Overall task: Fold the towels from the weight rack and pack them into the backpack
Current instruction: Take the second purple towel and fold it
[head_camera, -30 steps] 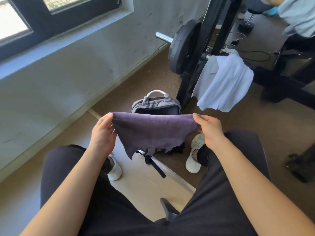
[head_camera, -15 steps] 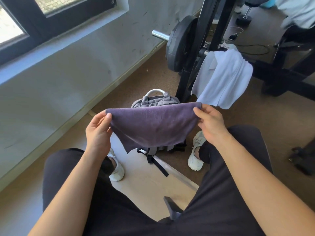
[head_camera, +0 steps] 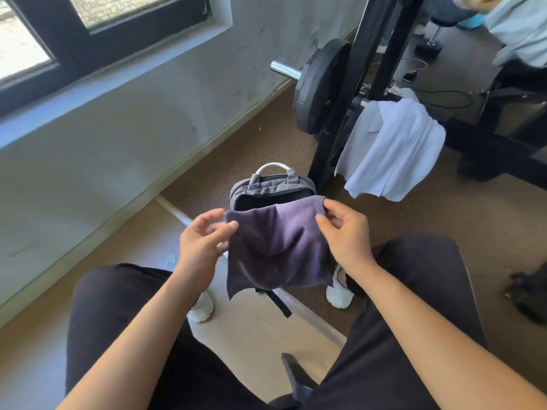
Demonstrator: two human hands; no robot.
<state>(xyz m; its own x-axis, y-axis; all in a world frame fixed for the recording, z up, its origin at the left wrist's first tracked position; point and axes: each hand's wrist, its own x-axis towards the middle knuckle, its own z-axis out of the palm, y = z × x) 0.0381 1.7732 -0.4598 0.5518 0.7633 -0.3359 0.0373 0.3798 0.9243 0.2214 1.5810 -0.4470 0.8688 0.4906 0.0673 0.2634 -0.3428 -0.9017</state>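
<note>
A purple towel point(head_camera: 278, 247) hangs between my hands above my knees. My left hand point(head_camera: 202, 241) pinches its upper left corner and my right hand point(head_camera: 344, 232) pinches its upper right corner. The cloth sags in the middle into a loose fold. Behind it on the floor stands a grey backpack point(head_camera: 270, 189), its top unzipped and open, its lower part hidden by the towel. A white towel point(head_camera: 390, 152) is draped over the black weight rack point(head_camera: 349, 108) to the right of the backpack.
A black weight plate point(head_camera: 316, 87) on a steel bar hangs on the rack. A grey wall with a window runs along the left. My white shoes point(head_camera: 339, 291) rest on the floor by the backpack. A cable and phone lie beyond the rack.
My hands have come closer together, so the stretched towel now sags and doubles over. The view has tilted slightly, and the backpack's open top shows above the towel.
</note>
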